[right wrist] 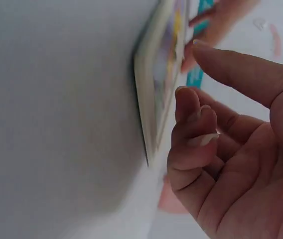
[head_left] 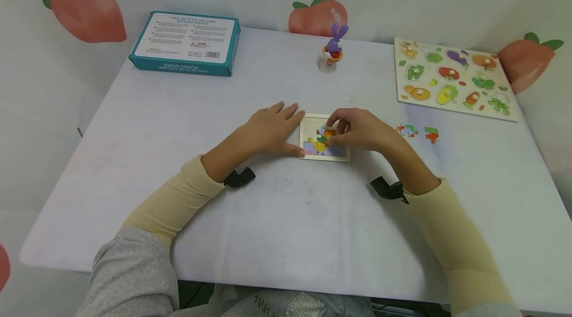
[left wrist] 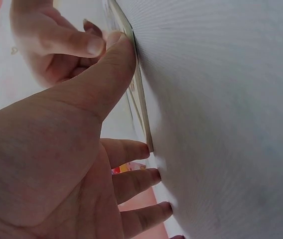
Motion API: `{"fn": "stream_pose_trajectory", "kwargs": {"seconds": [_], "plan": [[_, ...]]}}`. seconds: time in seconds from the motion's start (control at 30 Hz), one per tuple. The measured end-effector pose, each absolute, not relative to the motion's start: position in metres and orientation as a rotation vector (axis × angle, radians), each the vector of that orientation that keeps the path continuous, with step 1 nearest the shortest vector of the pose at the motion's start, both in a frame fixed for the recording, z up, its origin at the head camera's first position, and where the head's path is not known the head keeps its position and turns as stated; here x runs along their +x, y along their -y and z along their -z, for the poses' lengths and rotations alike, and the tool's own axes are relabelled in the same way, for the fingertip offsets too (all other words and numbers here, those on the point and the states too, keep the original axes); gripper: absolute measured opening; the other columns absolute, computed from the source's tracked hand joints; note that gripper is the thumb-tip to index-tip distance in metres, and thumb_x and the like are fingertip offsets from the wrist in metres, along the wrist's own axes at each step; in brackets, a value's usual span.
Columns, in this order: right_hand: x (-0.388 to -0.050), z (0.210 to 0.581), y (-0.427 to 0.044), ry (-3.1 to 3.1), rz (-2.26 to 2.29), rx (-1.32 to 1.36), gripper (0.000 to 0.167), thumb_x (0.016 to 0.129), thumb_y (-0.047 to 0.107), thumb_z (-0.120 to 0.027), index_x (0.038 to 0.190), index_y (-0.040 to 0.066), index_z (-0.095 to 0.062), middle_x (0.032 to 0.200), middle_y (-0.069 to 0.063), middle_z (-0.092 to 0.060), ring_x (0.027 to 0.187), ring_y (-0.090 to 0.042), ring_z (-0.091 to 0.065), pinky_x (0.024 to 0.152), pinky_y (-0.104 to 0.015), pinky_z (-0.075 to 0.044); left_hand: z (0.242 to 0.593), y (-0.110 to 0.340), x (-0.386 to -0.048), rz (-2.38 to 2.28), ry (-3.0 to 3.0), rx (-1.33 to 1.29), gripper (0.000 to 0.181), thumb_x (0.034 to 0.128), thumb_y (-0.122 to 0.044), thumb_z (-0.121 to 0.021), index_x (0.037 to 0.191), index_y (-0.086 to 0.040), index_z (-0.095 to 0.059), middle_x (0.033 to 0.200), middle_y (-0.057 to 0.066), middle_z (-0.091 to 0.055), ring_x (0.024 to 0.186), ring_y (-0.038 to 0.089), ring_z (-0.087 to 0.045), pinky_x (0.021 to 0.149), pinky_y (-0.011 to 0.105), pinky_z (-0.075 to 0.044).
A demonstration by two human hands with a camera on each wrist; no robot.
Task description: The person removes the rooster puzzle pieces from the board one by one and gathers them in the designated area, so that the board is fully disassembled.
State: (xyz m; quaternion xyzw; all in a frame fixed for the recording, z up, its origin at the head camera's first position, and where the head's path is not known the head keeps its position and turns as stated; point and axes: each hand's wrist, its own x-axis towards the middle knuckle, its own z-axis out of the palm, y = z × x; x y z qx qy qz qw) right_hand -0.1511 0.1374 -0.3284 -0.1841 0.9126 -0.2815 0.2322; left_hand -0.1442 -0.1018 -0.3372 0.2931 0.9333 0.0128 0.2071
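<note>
A small wooden puzzle tray (head_left: 325, 159) lies on the table between the hands, its coloured picture pieces (head_left: 318, 145) partly covering the inside. With fingers spread, the left hand (head_left: 271, 131) rests at the tray's left side; in the left wrist view its thumb and a finger touch the tray's edge (left wrist: 144, 112). Over the tray's right part is the right hand (head_left: 364, 129). Its thumb and index finger stand apart in the right wrist view, the other fingers bent (right wrist: 194, 154), with nothing seen between them. Two loose puzzle pieces (head_left: 407, 130) (head_left: 431, 134) lie right of the tray, beyond the right wrist.
A teal and white box (head_left: 183, 41) lies at the back left. A purple rabbit figure (head_left: 334, 46) on a clear base stands at the back centre. At the back right is a vegetable puzzle board (head_left: 456, 81). Behind the table is a wall with printed fruit.
</note>
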Motion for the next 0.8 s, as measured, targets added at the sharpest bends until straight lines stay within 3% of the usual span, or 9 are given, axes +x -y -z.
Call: {"fn": "stream_pose_trajectory", "kwargs": {"seconds": [0.23, 0.8], "plan": [[-0.153, 0.333, -0.122, -2.501, 0.729, -0.456, 0.044, 0.086, 0.019, -0.08, 0.119, 0.003, -0.057, 0.088, -0.011, -0.059, 0.082, -0.026, -0.053, 0.072, -0.037, -0.044, 0.337, 0.1, -0.144, -0.026, -2.604, 0.83, 0.104, 0.0878, -0.074, -0.056, 0.162, -0.012, -0.016, 0.167, 0.012, -0.012, 0.15, 0.039, -0.013, 0.116, 0.055, -0.025], [-0.153, 0.337, -0.118, -2.519, 0.785, -0.414, 0.043, 0.084, 0.014, -0.083, 0.113, 0.007, -0.053, 0.095, -0.013, -0.06, 0.086, -0.028, -0.054, 0.075, -0.038, -0.047, 0.338, 0.101, -0.145, -0.015, -2.597, 0.819, 0.105, 0.087, -0.075, -0.055, 0.162, -0.013, -0.016, 0.167, 0.012, -0.012, 0.151, 0.038, -0.012, 0.116, 0.056, -0.024]]}}
